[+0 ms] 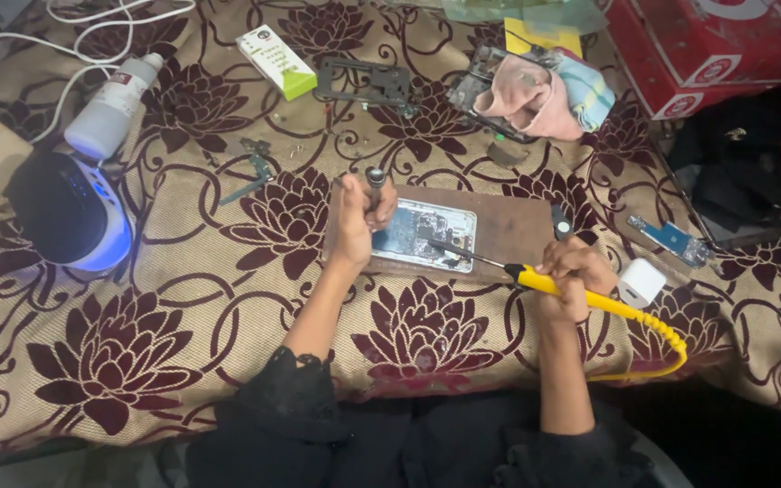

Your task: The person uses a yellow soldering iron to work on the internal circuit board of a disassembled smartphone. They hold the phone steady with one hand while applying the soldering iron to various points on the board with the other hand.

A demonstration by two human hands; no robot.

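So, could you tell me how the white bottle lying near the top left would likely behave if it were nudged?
The white bottle lies on its side and looks round, so it would probably roll. The patterned cloth beneath may slow it. It appears to be plastic, so likely light and not fragile.

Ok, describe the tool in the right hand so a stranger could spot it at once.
Find the brown board in the middle of the flowered cloth. The right hand at its lower right corner holds a soldering iron: the only thing with a bright yellow handle and coiled yellow cord.
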